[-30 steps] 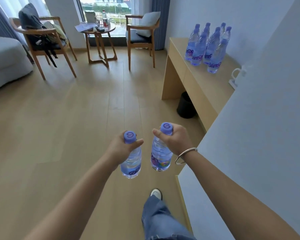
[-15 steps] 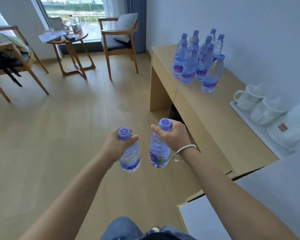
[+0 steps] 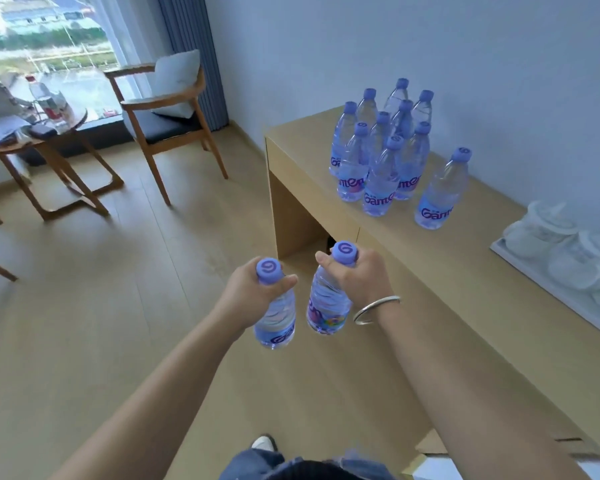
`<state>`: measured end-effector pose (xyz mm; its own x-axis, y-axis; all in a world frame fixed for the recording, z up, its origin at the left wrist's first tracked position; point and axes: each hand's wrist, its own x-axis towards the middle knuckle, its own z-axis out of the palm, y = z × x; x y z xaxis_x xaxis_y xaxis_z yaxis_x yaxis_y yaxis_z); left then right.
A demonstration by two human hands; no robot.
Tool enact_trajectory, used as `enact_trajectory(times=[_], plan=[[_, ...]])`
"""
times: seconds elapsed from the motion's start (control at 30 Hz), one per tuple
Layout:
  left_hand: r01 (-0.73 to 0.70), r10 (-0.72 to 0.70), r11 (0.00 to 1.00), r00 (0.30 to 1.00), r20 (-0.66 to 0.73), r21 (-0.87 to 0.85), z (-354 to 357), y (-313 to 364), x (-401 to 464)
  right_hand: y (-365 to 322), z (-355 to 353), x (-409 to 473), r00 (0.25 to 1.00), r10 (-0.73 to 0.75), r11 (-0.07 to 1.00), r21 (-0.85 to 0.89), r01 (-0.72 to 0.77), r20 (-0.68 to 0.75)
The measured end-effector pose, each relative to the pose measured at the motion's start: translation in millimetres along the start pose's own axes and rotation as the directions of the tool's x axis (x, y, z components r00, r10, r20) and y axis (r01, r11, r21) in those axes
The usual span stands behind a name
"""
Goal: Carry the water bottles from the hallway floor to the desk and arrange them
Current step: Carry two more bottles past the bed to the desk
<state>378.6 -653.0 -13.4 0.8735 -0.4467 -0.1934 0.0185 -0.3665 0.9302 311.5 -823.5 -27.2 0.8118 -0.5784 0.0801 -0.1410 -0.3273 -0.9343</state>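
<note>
My left hand [image 3: 250, 296] grips a clear water bottle with a purple cap [image 3: 277, 323] by its neck, hanging above the wooden floor. My right hand [image 3: 359, 278], with a silver bangle on the wrist, grips a second such bottle [image 3: 326, 306] by the neck just beside the first. Both bottles hang left of the light wooden desk [image 3: 465, 292]. Several matching bottles [image 3: 378, 157] stand clustered on the desk's far end near the wall, and one more [image 3: 442, 190] stands a little apart to their right.
A white tray with cups and lidded ware [image 3: 568, 261] sits on the desk at the right. A wooden armchair with a cushion [image 3: 167, 112] and a small round table [image 3: 39, 133] with clutter stand by the window. My foot [image 3: 264, 443] is on the floor below.
I have walked closer to the desk, which now fills the right side of the view. Both hands still hold their bottles in the same way.
</note>
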Motion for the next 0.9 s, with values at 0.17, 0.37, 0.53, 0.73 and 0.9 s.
enact_trajectory(times=[0.17,0.37,0.53,0.73,0.9], plan=[[-0.035,0.032,0.999,0.998,0.051,0.041,-40.5,6.0,78.9,-10.2,41.6,59.1,0.995,0.030,0.999,-0.032,-0.033,-0.093],[-0.016,0.008,0.997,0.994,0.109,0.074,-58.4,10.8,168.7,-15.7,68.9,144.7,0.990,0.024,0.997,-0.074,-0.034,-0.140],[-0.005,-0.003,0.998,0.988,0.154,0.055,-52.4,24.8,253.5,-7.1,85.0,231.5,0.991,0.046,0.992,-0.111,-0.060,-0.128],[-0.040,0.026,0.996,0.986,0.164,0.085,-49.2,60.9,356.0,-8.1,97.9,329.4,0.988,0.051,0.996,-0.062,-0.061,-0.143],[-0.067,0.052,0.994,0.985,0.163,0.084,-46.1,85.9,428.7,-9.5,104.0,386.2,0.969,0.125,0.992,0.021,-0.123,-0.212]])
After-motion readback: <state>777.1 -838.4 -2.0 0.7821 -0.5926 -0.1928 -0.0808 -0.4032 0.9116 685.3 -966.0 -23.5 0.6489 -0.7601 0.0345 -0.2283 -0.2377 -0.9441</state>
